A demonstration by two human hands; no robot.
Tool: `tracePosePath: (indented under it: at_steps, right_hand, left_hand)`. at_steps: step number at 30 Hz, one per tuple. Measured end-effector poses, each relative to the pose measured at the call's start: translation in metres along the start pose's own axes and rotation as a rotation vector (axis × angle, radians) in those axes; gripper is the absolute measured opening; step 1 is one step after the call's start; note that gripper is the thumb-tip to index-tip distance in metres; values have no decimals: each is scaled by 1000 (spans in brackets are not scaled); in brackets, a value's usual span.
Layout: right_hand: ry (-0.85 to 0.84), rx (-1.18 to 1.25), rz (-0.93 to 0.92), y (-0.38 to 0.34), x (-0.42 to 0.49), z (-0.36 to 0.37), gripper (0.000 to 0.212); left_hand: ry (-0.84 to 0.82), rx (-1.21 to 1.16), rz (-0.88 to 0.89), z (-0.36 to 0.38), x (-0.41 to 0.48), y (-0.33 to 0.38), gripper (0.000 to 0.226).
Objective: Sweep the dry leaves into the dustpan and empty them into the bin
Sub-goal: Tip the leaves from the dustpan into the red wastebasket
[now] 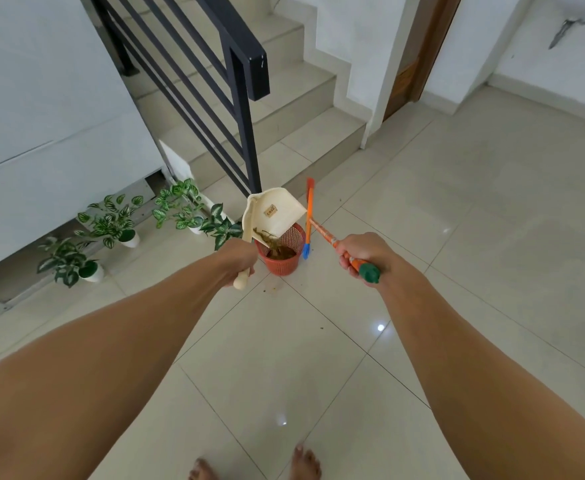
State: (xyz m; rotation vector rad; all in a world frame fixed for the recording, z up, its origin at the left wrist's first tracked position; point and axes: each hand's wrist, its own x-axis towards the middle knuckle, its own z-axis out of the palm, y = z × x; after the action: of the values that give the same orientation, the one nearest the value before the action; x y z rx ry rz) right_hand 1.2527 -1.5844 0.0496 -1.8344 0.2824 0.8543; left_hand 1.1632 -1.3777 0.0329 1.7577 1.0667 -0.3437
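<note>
Tilted dustpan (277, 207), gripped by the left hand (239, 258), shed dry leaves (267, 238) into the mesh bin (284, 263); the right hand (360, 254) clasped the broom handle (322, 234) clear.

Glossy beige tiled floor (457, 209); tiled staircase (284, 109) with black metal railing (246, 64); white walls (41, 98); potted plants (118, 223) along left wall.

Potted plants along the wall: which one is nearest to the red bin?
The rightmost plant, its leaves just left of the red bin; the other three stand farther left, in white pots.
</note>
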Motion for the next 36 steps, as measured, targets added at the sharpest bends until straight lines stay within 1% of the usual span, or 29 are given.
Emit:
tracePosePath:
  at_steps: [2,8,16,18,23,26,29,34,36]
  right_hand:
    - [-5,16,-2,1,0,-3,15]
    - [-15,58,4,4,-1,-9,19]
    - [-10,91,10,11,-10,-14,25]
    - [-9,98,3,14,-14,-14,26]
    - [2,110,-4,25,-33,-12,28]
    - [17,134,-12,39,-52,-5,26]
    - [33,186,-2,57,-75,7,22]
    - [45,291,43,95,-112,35,14]
    - [40,332,58,111,-124,48,16]
  left_hand:
    - [5,8,10,1,0,2,34]
    - [43,83,30,6,-7,8,15]
    - [38,90,66,-7,-25,11,16]
    - [20,36,48,-14,-30,9,15]
    - [-45,-212,-42,-41,-46,-2,6]
    - [-80,-322,-84,-60,-61,-17,9]
    - [-111,-376,-107,-79,-75,-43,11]
    - [-148,-508,-158,-115,-93,-103,6]
    - [-172,-573,-201,-127,-100,-133,5]
